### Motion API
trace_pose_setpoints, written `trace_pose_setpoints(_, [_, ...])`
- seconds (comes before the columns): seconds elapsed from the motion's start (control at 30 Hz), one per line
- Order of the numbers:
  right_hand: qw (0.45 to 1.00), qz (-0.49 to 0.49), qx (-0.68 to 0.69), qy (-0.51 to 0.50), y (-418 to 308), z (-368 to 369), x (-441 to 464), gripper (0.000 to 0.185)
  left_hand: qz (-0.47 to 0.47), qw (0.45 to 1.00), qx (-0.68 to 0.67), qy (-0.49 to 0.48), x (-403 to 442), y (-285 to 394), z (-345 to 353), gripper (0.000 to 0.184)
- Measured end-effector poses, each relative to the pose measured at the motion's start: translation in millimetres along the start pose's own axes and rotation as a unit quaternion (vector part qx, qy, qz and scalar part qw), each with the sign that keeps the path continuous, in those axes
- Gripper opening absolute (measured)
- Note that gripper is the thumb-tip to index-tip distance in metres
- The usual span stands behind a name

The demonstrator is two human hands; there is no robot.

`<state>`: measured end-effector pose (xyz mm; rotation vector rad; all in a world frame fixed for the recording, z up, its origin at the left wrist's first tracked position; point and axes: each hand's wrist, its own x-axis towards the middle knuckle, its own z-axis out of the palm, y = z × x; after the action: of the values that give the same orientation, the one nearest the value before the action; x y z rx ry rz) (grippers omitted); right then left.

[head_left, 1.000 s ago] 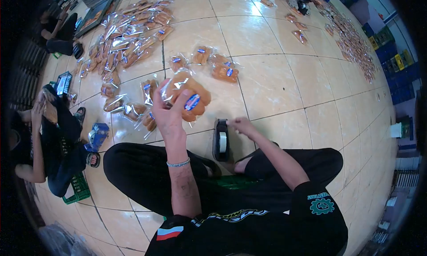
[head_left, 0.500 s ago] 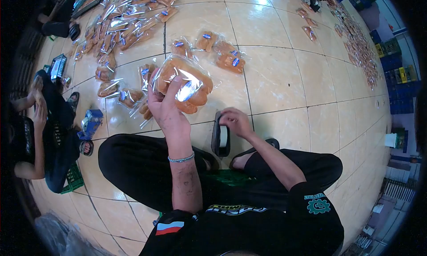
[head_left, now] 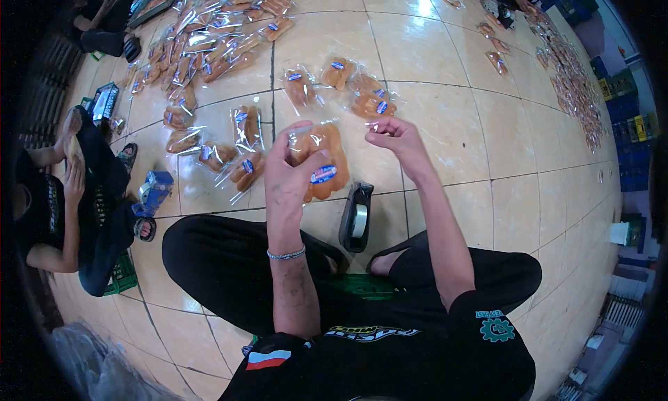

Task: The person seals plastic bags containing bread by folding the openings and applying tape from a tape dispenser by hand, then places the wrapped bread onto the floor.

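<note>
My left hand is closed on a clear plastic bag of bread rolls with a blue and white label, the thumb lying across its front. To the right of the bag, my right hand is raised with thumb and forefinger pinched. A small shiny bit at those fingertips looks like a piece of tape. On the floor below the hands stands a black tape dispenser with a pale roll, touched by neither hand. Several bagged breads lie left of my left hand, and others lie beyond my right hand.
A large heap of bagged bread covers the floor at upper left. More packets spread along the right side by stacked crates. A co-worker sits at left near a blue tape dispenser.
My right hand has left the black tape dispenser and moved up and right of the bag. My left hand has lowered the bread bag slightly and turned it, still holding it.
</note>
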<state>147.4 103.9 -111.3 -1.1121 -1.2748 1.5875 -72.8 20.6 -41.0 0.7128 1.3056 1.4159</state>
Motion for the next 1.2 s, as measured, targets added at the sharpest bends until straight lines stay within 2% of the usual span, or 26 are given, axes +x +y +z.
trace_pose_setpoints(0.03, [1.0, -0.002, -0.005, 0.004, -32.5, 3.2, -12.1, 0.027, -0.027, 0.999, 0.002, -0.047, -0.8, -0.4, 2.8, 0.053])
trace_pose_setpoints(0.07, [0.999, -0.015, 0.022, -0.035, -60.9, 7.9, -24.2, 0.028, -0.053, 0.994, 0.004, -0.097, -1.3, -1.0, 6.3, 0.052])
trace_pose_setpoints(0.1, [0.996, -0.03, 0.047, -0.074, -78.5, 10.9, -32.6, 0.03, -0.056, 0.991, 0.013, -0.119, -0.5, -5.9, 9.1, 0.054])
trace_pose_setpoints(0.13, [0.996, -0.034, 0.043, -0.069, -87.8, 13.2, -37.0, 0.03, -0.053, 0.99, 0.01, -0.126, -2.2, -4.1, 13.3, 0.054])
trace_pose_setpoints(0.2, [0.985, -0.08, -0.13, -0.077, -98.3, 20.2, -42.2, 0.036, -0.045, 0.977, 0.009, -0.206, -7.1, 2.5, 19.0, 0.053])
trace_pose_setpoints(0.23, [0.98, -0.085, -0.172, -0.061, -99.2, 22.1, -44.1, 0.039, -0.04, 0.972, -0.007, -0.23, -9.5, 4.6, 20.5, 0.053])
trace_pose_setpoints(0.37, [0.971, -0.129, -0.198, -0.03, -97.3, 19.9, -54.6, 0.029, -0.034, 0.969, 0.016, -0.245, -14.8, 9.2, 19.6, 0.053])
trace_pose_setpoints(0.43, [0.998, -0.055, -0.009, -0.025, -93.6, 18.0, -59.5, 0.018, -0.036, 0.953, 0.018, -0.299, -21.2, 15.9, 19.7, 0.045])
trace_pose_setpoints(0.47, [0.998, -0.058, -0.009, -0.022, -93.4, 17.5, -63.9, 0.018, -0.035, 0.952, 0.018, -0.303, -24.8, 17.7, 20.6, 0.045])
trace_pose_setpoints(0.53, [0.992, -0.07, -0.105, -0.004, -96.5, 19.8, -72.3, 0.021, 0.145, 0.944, 0.132, -0.265, -30.5, 22.0, 22.7, 0.038])
trace_pose_setpoints(0.57, [0.992, -0.072, -0.106, -0.004, -96.7, 20.4, -74.7, 0.021, 0.147, 0.944, 0.131, -0.265, -32.5, 25.2, 24.4, 0.038])
trace_pose_setpoints(0.63, [0.983, -0.089, -0.158, 0.011, -96.4, 22.7, -78.6, 0.027, 0.303, 0.894, 0.281, -0.172, -35.1, 30.8, 26.7, 0.038])
trace_pose_setpoints(0.67, [0.983, -0.091, -0.159, 0.012, -97.7, 25.3, -81.5, 0.027, 0.305, 0.894, 0.28, -0.172, -33.6, 27.4, 24.6, 0.038])
trace_pose_setpoints(0.73, [0.99, -0.022, -0.14, 0.023, -105.2, 30.9, -86.0, 0.039, 0.446, 0.829, 0.3, -0.156, -28.5, 21.1, 22.1, 0.043])
trace_pose_setpoints(0.77, [0.989, -0.025, -0.142, 0.024, -106.7, 27.8, -84.9, 0.039, 0.449, 0.828, 0.297, -0.155, -27.9, 18.8, 21.7, 0.043])
trace_pose_setpoints(0.83, [0.98, 0.076, -0.184, -0.023, -105.2, 15.8, -82.7, 0.039, 0.473, 0.819, 0.251, -0.207, -31.1, 24.3, 24.1, 0.046])
trace_pose_setpoints(0.87, [0.98, 0.074, -0.184, -0.021, -102.2, 9.7, -84.0, 0.039, 0.474, 0.818, 0.25, -0.209, -34.3, 27.7, 24.4, 0.046])
trace_pose_setpoints(0.93, [0.971, -0.016, -0.235, 0.043, -102.3, 0.1, -84.7, 0.037, 0.353, 0.867, 0.257, -0.24, -40.7, 32.6, 24.6, 0.058])
trace_pose_setpoints(0.97, [0.988, -0.015, -0.147, 0.041, -103.0, -3.0, -85.5, 0.045, 0.353, 0.869, 0.254, -0.236, -40.1, 31.6, 24.7, 0.058])
trace_pose_setpoints(1.0, [0.988, -0.014, -0.151, 0.038, -102.0, -2.6, -89.2, 0.045, 0.302, 0.879, 0.276, -0.243, -39.2, 29.7, 24.7, 0.068])
trace_pose_setpoints(1.03, [0.978, -0.055, -0.197, -0.047, -99.3, -1.9, -95.1, 0.043, 0.25, 0.887, 0.298, -0.25, -38.8, 28.0, 25.3, 0.08])
trace_pose_setpoints(1.07, [0.957, -0.096, -0.239, -0.131, -97.5, -2.3, -97.7, 0.041, 0.249, 0.889, 0.295, -0.246, -39.3, 27.0, 27.9, 0.08])
trace_pose_setpoints(1.1, [0.928, -0.025, -0.323, -0.183, -97.4, -5.7, -95.6, 0.04, 0.217, 0.896, 0.272, -0.277, -39.8, 26.2, 31.5, 0.088])
trace_pose_setpoints(1.13, [0.929, -0.025, -0.322, -0.182, -90.5, -14.8, -90.7, 0.04, 0.184, 0.899, 0.25, -0.308, -39.8, 25.3, 32.9, 0.097])
trace_pose_setpoints(1.17, [0.903, 0.046, -0.367, -0.218, -75.5, -31.2, -82.4, 0.037, 0.232, 0.866, 0.324, -0.302, -37.4, 21.5, 31.0, 0.099])
trace_pose_setpoints(1.2, [0.868, 0.116, -0.41, -0.253, -58.0, -51.3, -73.7, 0.035, 0.233, 0.866, 0.325, -0.301, -35.3, 19.8, 28.4, 0.099])
